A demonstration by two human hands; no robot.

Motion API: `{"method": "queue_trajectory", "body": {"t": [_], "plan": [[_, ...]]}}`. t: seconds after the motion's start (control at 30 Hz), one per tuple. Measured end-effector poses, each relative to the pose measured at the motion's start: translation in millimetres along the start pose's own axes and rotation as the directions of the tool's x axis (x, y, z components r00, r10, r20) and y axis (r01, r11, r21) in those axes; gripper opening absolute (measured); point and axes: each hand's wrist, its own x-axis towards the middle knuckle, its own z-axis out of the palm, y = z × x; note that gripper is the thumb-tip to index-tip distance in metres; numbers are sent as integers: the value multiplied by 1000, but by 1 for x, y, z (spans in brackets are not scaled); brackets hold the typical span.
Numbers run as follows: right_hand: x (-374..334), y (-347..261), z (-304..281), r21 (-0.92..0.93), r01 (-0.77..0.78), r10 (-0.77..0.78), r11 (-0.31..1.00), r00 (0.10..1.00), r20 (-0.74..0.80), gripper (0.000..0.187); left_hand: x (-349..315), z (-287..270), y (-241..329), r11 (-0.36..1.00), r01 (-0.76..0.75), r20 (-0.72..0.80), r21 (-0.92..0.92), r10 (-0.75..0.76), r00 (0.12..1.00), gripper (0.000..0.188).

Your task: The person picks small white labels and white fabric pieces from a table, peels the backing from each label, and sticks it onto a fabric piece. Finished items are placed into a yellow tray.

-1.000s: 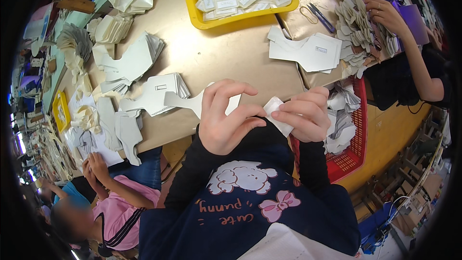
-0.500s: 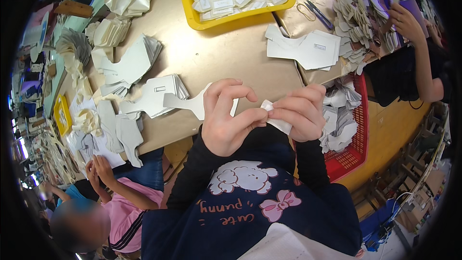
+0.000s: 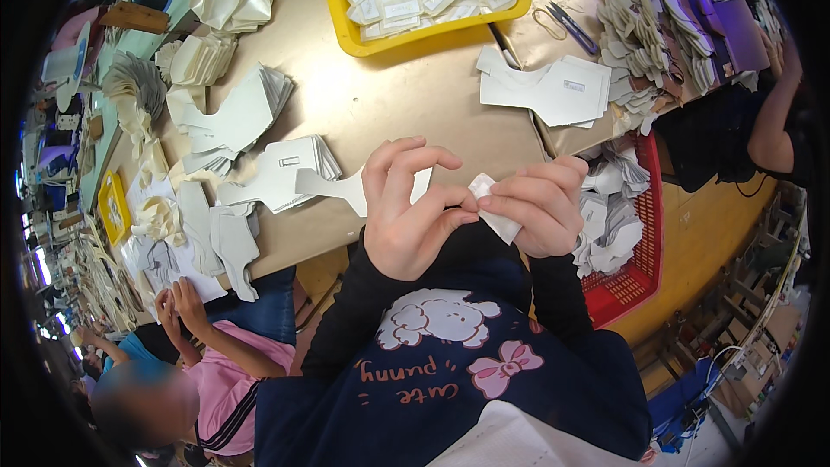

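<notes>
My right hand (image 3: 540, 207) pinches a small white label (image 3: 497, 214) between thumb and fingers, above my lap at the table's near edge. The thumb and forefinger of my left hand (image 3: 405, 212) come together at the label's left edge, while its other fingers are bent and raised. Whether a thin layer lies between those left fingertips is too small to see. A flat, cut white piece (image 3: 346, 190) rests on the table, partly hidden behind my left hand. Beside it is a stack of similar pieces (image 3: 285, 175).
A yellow tray (image 3: 350, 41) of small white labels stands at the back. Snips (image 3: 574, 28) and more cut white pieces (image 3: 553, 91) lie to the right. A red crate (image 3: 644, 233) holds pieces below. Co-workers sit at left (image 3: 238, 355) and right (image 3: 765, 130).
The label has tilted in my right hand and more of its face shows. My left fingertips have shifted slightly left. At the right, the co-worker's hand has drawn back from the stacks.
</notes>
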Motion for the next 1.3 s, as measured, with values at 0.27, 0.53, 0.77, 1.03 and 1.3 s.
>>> {"method": "queue_trajectory", "body": {"t": [0.27, 0.53, 0.77, 1.03, 1.3], "plan": [[-1, 2, 3, 10, 23, -22, 1000, 999, -27, 27, -4, 10, 2, 997, 16, -52, 71, -12, 999, 23], [-1, -3, 12, 30, -97, 99, 995, 992, -72, 28, -10, 9, 3, 996, -45, -92, 74, 52, 994, 22], [0, -2, 6, -26, -75, 74, 997, 997, -26, 24, -8, 7, -1, 996, 64, -75, 63, -59, 995, 23], [1, -1, 8, 0, -54, 54, 999, 998, -21, 29, -10, 31, -9, 996, 22, -210, 84, -4, 978, 30], [1, 7, 14, 45, 40, -41, 998, 999, 20, 32, -8, 45, -13, 982, -1, -360, 188, 70, 930, 23]]}}
